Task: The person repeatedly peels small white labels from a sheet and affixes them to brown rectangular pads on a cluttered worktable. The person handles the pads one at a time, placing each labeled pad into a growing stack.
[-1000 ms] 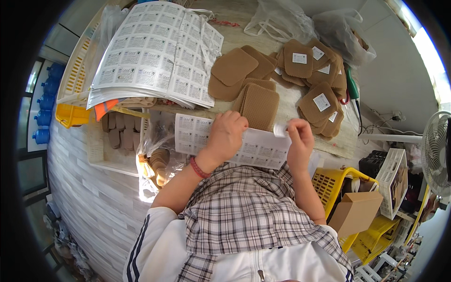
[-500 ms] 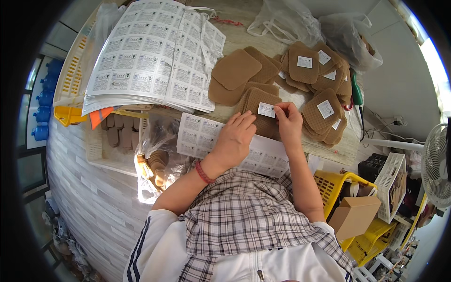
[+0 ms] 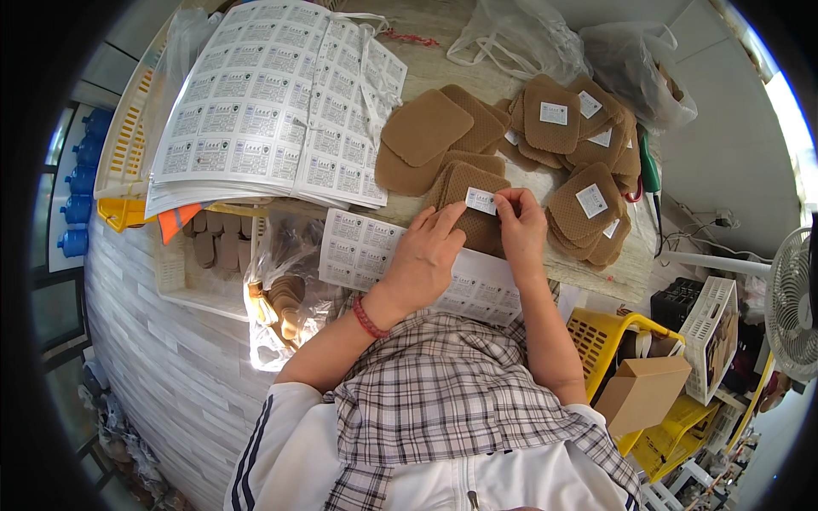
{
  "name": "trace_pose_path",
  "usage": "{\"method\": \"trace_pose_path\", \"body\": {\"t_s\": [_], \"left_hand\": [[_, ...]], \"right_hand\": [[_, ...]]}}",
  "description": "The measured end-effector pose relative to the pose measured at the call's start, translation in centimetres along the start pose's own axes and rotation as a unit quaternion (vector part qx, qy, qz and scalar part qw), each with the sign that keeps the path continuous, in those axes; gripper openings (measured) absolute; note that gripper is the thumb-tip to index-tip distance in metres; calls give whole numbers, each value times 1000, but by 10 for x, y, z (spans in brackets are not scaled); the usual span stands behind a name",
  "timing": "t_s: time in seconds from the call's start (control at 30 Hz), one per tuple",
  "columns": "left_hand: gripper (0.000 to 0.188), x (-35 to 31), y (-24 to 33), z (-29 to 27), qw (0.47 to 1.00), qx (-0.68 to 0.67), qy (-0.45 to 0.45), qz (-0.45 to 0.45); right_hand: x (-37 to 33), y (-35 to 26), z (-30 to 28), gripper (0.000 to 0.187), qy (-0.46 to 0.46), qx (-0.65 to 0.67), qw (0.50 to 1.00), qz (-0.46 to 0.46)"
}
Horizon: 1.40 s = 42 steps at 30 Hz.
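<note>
A: Right up close, what have the hands got?

B: Right hand (image 3: 521,228), thumb and forefinger pinched on the end of a white sticker (image 3: 480,201), and that sticker's lying on the top brown pad (image 3: 480,232) of a small stack at the near side of the table (image 3: 417,64)! Left hand (image 3: 426,260), no clutch there: fingers loosely spread, tips down on the pad by the sticker's other end.

A: And under that left wrist?

B: A sheet of labels (image 3: 358,249), along the table's edge. Rows full on the left, a plain white patch on the right, so I'd judge it partly used.

A: The score so far?

B: Just beyond, on the left, bare pads (image 3: 429,128), no stickers showing: plenty left, I'd say. Over to the right, two labelled heaps, the nearer one (image 3: 569,209) and the farther one (image 3: 538,134), several white stickers in plain view. Those look done. The pad in hand is nearly there, by my reckoning.

A: Any writing?

B: Small dark print and a little dark mark on each sticker; too fine to make out. Same pattern, row upon row, on the thick pile of printed sheets (image 3: 256,102) at far left.
</note>
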<state>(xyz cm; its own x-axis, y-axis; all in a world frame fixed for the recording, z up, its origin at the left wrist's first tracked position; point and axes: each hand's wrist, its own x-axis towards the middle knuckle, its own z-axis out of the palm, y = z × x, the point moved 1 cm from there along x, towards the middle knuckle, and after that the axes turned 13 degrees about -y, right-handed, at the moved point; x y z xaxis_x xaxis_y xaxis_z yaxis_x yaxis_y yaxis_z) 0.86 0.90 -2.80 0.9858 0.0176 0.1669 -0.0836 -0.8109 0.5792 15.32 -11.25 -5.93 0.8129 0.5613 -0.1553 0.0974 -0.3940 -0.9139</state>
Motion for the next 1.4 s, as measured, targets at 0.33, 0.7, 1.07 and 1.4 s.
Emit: {"method": "trace_pose_path", "body": {"t_s": [0.33,0.7,1.07,1.4], "left_hand": [[12,1,-1,4,999,41,-19,-3],[13,-1,0,9,997,69,-20,-7],[5,7,-9,9,996,60,-56,-20],[7,0,-13,14,1000,13,-26,-5]], "right_hand": [[-4,3,6,12,28,-56,996,-70],[-12,-3,15,33,87,-258,956,-107],[-3,15,5,18,127,-213,954,-168],[4,13,6,3,159,-161,940,-256]]}}
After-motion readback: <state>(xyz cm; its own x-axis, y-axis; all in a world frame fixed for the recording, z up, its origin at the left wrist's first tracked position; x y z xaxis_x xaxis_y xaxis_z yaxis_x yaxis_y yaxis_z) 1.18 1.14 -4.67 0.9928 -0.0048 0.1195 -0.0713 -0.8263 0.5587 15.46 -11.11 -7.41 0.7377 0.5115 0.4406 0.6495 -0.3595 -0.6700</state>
